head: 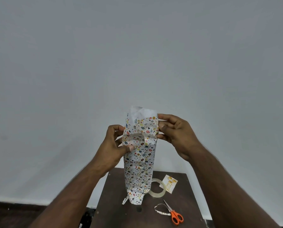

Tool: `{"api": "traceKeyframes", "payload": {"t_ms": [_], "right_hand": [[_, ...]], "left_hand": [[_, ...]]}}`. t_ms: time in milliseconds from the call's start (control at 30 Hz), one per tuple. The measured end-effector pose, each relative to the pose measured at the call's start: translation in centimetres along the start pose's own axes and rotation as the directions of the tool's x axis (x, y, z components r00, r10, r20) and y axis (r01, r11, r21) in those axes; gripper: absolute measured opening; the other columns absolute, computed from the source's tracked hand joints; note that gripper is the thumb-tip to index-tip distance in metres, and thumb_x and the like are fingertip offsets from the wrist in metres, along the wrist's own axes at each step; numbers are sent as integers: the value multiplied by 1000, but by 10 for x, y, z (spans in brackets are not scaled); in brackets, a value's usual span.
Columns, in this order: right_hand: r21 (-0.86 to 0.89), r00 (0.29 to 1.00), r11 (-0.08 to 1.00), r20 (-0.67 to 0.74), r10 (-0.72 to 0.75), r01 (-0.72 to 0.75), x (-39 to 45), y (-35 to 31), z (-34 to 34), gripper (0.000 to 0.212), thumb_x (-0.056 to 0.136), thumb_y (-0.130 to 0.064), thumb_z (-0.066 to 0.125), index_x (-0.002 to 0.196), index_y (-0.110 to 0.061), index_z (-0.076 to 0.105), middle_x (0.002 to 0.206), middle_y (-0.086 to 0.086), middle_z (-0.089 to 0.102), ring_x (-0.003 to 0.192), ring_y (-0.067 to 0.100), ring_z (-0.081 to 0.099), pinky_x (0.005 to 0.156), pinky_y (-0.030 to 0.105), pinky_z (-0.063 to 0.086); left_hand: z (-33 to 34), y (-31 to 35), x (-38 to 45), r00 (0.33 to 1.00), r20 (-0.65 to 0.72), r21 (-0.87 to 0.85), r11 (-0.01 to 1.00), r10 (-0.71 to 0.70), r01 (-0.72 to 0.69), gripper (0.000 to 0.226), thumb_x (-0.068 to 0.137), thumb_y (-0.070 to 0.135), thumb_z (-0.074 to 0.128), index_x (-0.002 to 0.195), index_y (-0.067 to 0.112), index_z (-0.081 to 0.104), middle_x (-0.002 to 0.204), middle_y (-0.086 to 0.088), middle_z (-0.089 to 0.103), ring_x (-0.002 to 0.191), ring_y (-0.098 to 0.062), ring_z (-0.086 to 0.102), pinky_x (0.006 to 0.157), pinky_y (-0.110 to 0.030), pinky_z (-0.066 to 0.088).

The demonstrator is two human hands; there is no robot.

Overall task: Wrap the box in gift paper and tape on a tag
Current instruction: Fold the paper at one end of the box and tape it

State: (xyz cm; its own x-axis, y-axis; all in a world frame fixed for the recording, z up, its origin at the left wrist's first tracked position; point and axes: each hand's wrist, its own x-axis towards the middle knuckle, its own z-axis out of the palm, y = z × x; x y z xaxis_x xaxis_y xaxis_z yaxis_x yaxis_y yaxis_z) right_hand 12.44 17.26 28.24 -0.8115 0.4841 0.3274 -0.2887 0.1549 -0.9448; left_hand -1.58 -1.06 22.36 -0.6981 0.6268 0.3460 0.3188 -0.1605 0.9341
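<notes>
A tall box wrapped in white gift paper (139, 163) with small coloured prints stands upright above the dark table (117, 208). Its top paper end sticks up open past the box. My left hand (114, 145) grips the left side near the top, thumb pressing the front. My right hand (172, 130) pinches the paper's upper right edge. A roll of clear tape (160, 190) lies on the table behind the box. A white gift tag (170, 183) with gold print lies to its right.
Orange-handled scissors (174, 214) lie at the table's front right, beside a thin curled strip of cut paper (160, 211). A plain grey wall fills the background. Dark floor shows at the lower left.
</notes>
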Motion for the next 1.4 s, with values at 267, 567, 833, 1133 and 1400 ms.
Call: {"api": "traceKeyframes", "payload": {"t_ms": [267,567,833,1133,1400], "right_hand": [[-111,998,993,42,43,-38,-1,10,-7,24,97,-1,63,112,-16,73,106,3,78,96,14,71,86,34,59],[-70,998,996,-12,54,-54,6,13,-2,23,89,-3,73,110,-9,71,104,8,77,92,20,70,82,37,58],[-101,990,994,-126,-61,48,11,15,10,20,82,-5,82,95,-13,69,70,2,67,70,15,65,64,28,55],[-46,982,998,-183,-52,44,11,17,14,20,81,-6,83,93,-14,69,74,5,66,74,16,69,65,31,55],[-64,974,994,-207,-95,83,11,21,19,20,81,-6,84,94,-12,70,75,10,62,76,19,69,64,29,58]], "left_hand": [[-1,1,4,999,-46,-30,1000,-5,4,58,83,0,80,118,35,50,124,8,64,108,-10,69,79,-19,58],[-2,0,4,999,-42,-27,1000,-17,16,57,83,3,81,122,34,52,125,9,65,109,-9,69,91,-29,59],[-1,0,5,999,-40,-15,1000,-23,23,57,83,3,81,122,33,52,126,10,64,113,-13,67,94,-32,57],[-3,0,4,999,-30,-46,999,-25,24,49,85,21,80,126,32,55,124,11,67,111,-9,68,87,-26,59],[-3,6,4,989,-111,-166,983,-97,77,20,97,27,67,116,27,68,112,9,75,107,-11,70,89,-39,57]]}}
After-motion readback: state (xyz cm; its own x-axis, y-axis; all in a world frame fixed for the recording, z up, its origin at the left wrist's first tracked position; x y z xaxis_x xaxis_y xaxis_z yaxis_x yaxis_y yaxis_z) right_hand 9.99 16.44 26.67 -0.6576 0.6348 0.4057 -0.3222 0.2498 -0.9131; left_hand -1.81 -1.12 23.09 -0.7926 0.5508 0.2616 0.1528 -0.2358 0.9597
